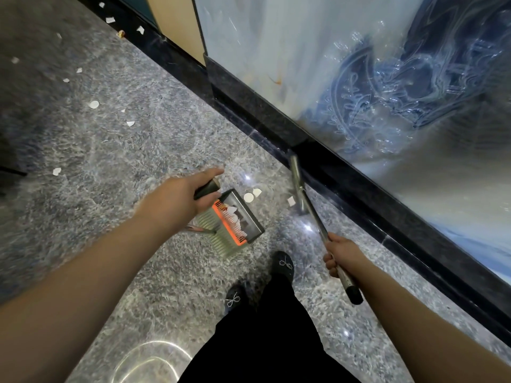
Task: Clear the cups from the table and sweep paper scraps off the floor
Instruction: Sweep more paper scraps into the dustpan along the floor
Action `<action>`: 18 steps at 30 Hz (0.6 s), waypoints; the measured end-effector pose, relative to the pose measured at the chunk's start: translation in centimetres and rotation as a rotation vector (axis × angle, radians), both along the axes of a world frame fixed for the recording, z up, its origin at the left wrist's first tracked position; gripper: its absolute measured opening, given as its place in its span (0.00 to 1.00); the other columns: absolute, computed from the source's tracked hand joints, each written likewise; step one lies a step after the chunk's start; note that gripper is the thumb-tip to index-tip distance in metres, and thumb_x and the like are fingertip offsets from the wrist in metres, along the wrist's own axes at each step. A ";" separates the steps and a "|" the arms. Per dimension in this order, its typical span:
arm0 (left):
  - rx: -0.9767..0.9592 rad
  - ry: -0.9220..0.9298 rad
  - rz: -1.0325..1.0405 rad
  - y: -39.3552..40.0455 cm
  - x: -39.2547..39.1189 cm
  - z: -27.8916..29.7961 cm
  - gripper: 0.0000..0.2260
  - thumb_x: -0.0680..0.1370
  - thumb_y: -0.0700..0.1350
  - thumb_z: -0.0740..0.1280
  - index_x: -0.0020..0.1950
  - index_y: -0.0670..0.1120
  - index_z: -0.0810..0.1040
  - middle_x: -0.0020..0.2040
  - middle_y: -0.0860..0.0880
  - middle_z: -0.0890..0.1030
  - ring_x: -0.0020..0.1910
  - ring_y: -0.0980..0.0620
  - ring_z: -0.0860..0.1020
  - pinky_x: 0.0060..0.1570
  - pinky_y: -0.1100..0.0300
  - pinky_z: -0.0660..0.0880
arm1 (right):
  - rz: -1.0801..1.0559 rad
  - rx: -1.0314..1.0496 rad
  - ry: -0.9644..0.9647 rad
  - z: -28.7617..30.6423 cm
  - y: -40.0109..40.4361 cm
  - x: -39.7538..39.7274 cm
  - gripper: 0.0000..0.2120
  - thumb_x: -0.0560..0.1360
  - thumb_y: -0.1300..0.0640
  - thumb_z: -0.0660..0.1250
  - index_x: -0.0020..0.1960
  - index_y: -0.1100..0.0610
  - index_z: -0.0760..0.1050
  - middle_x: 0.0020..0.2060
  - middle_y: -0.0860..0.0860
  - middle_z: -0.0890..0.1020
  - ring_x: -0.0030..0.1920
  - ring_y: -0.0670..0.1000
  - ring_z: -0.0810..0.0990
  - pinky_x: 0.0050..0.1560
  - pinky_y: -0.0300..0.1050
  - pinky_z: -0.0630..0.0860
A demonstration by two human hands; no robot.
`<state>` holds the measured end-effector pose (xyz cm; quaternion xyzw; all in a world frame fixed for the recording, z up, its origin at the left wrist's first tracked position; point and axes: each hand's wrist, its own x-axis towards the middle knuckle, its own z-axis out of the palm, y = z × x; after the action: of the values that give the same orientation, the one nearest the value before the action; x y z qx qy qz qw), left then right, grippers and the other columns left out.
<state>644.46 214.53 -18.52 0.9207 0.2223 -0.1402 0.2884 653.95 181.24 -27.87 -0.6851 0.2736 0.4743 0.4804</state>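
Note:
My left hand (179,199) grips the dark handle of a dustpan (236,221) that stands on the grey stone floor, with white paper scraps lying inside it by its orange comb. My right hand (343,257) holds the metal pole of a broom (307,201), whose lower end reaches the floor near the black skirting. Three white scraps (253,195) lie on the floor just beyond the dustpan's mouth, between it and the broom. Several more scraps (93,104) are scattered across the floor at the upper left.
A wall with a blue and white swirl panel (373,78) and black skirting (345,186) runs diagonally on the right. My feet in black shoes (283,265) stand just below the dustpan. A wooden panel (177,20) is at the top.

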 end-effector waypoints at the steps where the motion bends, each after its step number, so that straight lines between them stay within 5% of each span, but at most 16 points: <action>1: 0.008 0.004 -0.002 -0.1 0.0 0.0 0.22 0.78 0.57 0.66 0.68 0.73 0.64 0.48 0.54 0.80 0.37 0.55 0.78 0.39 0.53 0.79 | 0.002 0.008 0.013 -0.5 0.2 0.3 0.17 0.82 0.62 0.52 0.70 0.54 0.66 0.28 0.53 0.66 0.21 0.47 0.63 0.20 0.36 0.61; 12: -0.047 -0.048 0.029 0.9 -0.4 -0.5 0.21 0.78 0.57 0.67 0.67 0.75 0.64 0.42 0.62 0.75 0.34 0.62 0.74 0.32 0.60 0.73 | 0.211 0.087 0.114 -1.4 4.1 -1.8 0.21 0.82 0.61 0.54 0.75 0.52 0.62 0.27 0.53 0.65 0.20 0.46 0.63 0.21 0.36 0.62; 18: -0.092 -0.127 0.145 2.6 -1.5 -0.6 0.21 0.76 0.56 0.69 0.64 0.74 0.67 0.44 0.59 0.79 0.39 0.64 0.78 0.36 0.65 0.74 | 0.269 0.106 0.086 0.7 4.3 -1.7 0.14 0.83 0.59 0.56 0.66 0.49 0.71 0.25 0.51 0.66 0.20 0.46 0.63 0.22 0.35 0.61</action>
<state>642.91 217.16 -19.09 0.8952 0.2627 -0.0702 0.3531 652.28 185.55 -27.15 -0.6685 0.1743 0.5770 0.4356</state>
